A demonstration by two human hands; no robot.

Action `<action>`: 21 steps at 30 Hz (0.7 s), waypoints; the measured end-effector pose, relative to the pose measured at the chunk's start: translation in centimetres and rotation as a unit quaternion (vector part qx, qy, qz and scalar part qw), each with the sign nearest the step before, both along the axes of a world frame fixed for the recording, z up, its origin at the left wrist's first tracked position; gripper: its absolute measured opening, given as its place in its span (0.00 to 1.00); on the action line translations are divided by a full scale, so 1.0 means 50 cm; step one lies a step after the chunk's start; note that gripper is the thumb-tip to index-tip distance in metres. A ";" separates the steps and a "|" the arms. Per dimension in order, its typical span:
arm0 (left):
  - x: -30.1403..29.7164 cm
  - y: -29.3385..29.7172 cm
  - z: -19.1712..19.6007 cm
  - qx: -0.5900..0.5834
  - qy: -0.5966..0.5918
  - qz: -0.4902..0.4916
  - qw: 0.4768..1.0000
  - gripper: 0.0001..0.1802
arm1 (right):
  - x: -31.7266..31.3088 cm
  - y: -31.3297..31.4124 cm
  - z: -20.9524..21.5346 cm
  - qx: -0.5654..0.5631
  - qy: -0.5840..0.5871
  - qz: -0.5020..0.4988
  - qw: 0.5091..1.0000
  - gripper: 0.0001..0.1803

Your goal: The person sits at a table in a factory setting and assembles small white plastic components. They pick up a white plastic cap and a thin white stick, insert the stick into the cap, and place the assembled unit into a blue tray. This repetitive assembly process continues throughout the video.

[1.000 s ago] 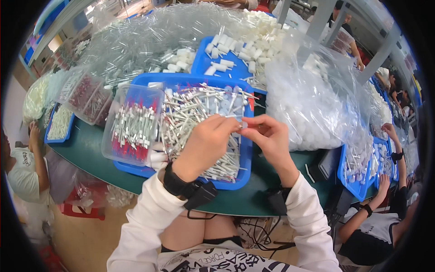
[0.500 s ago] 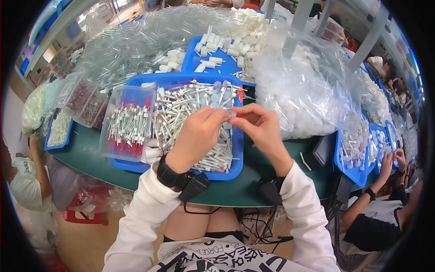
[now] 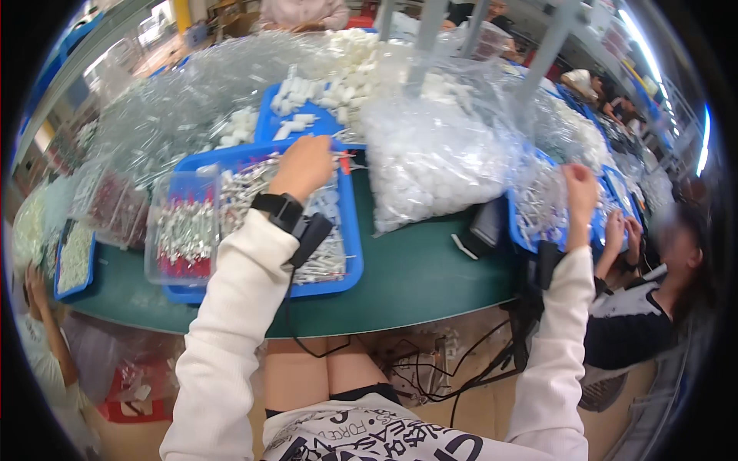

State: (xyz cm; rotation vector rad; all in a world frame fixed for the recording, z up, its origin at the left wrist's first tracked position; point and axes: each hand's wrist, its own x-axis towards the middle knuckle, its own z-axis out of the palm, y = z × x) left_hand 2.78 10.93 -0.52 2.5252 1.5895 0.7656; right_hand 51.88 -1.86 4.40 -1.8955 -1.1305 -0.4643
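Note:
My left hand (image 3: 304,165) reaches to the far end of a blue tray (image 3: 350,257) heaped with small white parts with red tips (image 3: 327,257). Its fingers curl down among those parts, and what they grip is hidden. A black watch (image 3: 278,209) sits on that wrist. My right hand (image 3: 580,192) is stretched out far to the right, over a second blue tray (image 3: 529,234) of similar parts. Its fingers are together, and I cannot make out anything between them.
A clear box of red-and-white parts (image 3: 184,230) stands in the left of the first tray. A big clear bag of white pieces (image 3: 438,161) lies between the trays on the green table (image 3: 423,284). A co-worker (image 3: 638,323) sits at the right, hands (image 3: 621,230) near the right tray.
Both hands were together over the first tray, pinching a small part. Now they are apart: the right has swung out to the right tray, the left has moved forward into the parts.

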 end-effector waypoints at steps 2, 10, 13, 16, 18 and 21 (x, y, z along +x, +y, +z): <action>0.007 0.006 -0.009 -0.027 -0.008 0.027 0.999 0.12 | -0.048 -0.003 0.002 -0.097 0.020 -0.003 0.995 0.22; -0.053 0.000 0.007 0.004 -0.065 0.008 0.998 0.17 | -0.235 0.015 0.158 0.142 -0.036 0.114 0.983 0.13; -0.041 -0.023 0.031 0.002 -0.155 0.063 0.986 0.22 | -0.365 0.050 0.179 0.185 -0.110 0.260 0.941 0.06; -0.056 -0.019 0.044 0.029 -0.186 0.064 0.980 0.24 | -0.419 0.156 0.118 -0.007 -0.130 0.305 0.943 0.07; -0.076 -0.025 0.051 0.037 -0.197 0.045 0.979 0.18 | -0.431 0.208 0.071 -0.144 -0.099 0.198 0.964 0.07; -0.108 -0.092 0.103 0.025 -0.212 0.021 0.977 0.09 | -0.428 0.289 -0.023 -0.221 -0.066 0.148 0.962 0.10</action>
